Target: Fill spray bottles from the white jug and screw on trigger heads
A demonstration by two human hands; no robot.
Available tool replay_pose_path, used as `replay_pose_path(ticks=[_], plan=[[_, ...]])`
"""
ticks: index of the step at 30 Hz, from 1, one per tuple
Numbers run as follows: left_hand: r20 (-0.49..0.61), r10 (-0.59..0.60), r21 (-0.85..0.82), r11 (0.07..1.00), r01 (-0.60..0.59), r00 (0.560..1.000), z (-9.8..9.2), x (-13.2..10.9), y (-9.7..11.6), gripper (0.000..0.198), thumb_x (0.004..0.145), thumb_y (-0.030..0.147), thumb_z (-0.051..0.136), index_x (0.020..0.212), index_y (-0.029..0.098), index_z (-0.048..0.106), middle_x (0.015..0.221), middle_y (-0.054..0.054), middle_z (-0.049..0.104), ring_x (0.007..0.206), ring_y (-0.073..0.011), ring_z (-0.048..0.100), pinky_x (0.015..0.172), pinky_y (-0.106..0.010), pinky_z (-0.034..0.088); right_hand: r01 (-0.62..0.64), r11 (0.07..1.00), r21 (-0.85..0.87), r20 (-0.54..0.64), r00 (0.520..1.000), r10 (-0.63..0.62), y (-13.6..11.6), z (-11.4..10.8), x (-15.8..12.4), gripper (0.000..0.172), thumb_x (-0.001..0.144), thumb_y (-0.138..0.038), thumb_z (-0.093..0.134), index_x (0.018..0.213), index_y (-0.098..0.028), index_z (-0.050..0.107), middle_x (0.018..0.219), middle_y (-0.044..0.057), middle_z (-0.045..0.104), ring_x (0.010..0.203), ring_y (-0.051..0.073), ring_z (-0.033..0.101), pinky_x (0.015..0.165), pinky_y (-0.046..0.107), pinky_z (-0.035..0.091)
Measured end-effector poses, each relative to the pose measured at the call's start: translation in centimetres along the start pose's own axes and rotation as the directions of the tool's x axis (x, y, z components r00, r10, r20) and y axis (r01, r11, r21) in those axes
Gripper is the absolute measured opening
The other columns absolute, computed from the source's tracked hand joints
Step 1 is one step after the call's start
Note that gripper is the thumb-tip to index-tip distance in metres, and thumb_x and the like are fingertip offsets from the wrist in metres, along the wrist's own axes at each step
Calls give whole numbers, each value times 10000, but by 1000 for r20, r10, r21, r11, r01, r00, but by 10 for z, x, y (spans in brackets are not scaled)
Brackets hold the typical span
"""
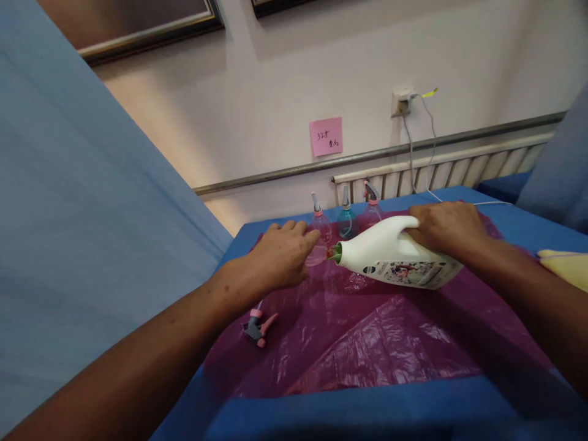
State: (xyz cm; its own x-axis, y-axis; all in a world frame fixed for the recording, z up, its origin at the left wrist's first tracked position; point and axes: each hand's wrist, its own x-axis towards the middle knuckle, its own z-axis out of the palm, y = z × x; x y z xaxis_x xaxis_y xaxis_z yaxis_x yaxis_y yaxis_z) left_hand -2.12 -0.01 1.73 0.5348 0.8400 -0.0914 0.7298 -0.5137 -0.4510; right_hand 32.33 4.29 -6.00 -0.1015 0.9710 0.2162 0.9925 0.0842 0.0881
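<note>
My right hand (448, 226) is closed round the handle of a large white detergent bottle (390, 251), tipped on its side with its green spout (337, 252) pointing left. The spout is at a clear, pinkish spray bottle body (315, 255), with no visible sprayer on it. My left hand (285, 254) is wrapped round that body from the left, hiding much of it. Near my left forearm lies a loose grey and pink spray head (260, 327). Behind stand a clear spray bottle (321, 225), a teal one (346, 222) and another clear one (373, 210).
A shiny purple plastic sheet (367, 343) covers part of the blue table (349, 410). A blue curtain (101, 214) hangs at the left. A radiator (482, 164) and cords from a wall socket (402, 105) are behind. A yellow cloth (567, 266) lies at the right.
</note>
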Motion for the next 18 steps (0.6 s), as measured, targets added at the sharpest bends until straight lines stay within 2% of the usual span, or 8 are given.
replay_pose_path(ticks=[3,9,14,18], plan=[[-5,6,25,1000,-6,1000,-1,2,0,587,892,212,667,1476,220,612,1401,-162,711,1225,-360,677,944,-483,543,-10,1000,1,5,1000,10,0,1,2,403,1068,-461,527,1163,-215,831,1027,224,820,881,391,749,709,406,382],[-13,13,44,999,-12,1000,0,4,1,549,902,232,682,1447,223,619,1400,-155,706,1218,-347,674,950,-469,535,2,999,-34,-28,1000,-3,3,6,4,463,1071,-515,497,1157,-212,837,987,194,823,814,335,715,676,379,348],[-23,19,53,998,-18,1000,0,4,2,517,904,231,690,1418,220,637,1381,-154,710,1212,-351,670,942,-468,528,-16,1000,-2,-28,999,16,3,8,4,397,1058,-461,538,1155,-222,840,1004,220,828,810,350,708,685,408,371],[-9,19,55,998,-18,1000,-5,6,4,545,904,238,710,1443,222,628,1393,-158,706,1233,-356,660,955,-465,521,9,1000,-5,-7,1000,-9,1,0,1,447,1084,-452,469,1186,-207,829,1045,238,829,832,347,705,697,419,341]])
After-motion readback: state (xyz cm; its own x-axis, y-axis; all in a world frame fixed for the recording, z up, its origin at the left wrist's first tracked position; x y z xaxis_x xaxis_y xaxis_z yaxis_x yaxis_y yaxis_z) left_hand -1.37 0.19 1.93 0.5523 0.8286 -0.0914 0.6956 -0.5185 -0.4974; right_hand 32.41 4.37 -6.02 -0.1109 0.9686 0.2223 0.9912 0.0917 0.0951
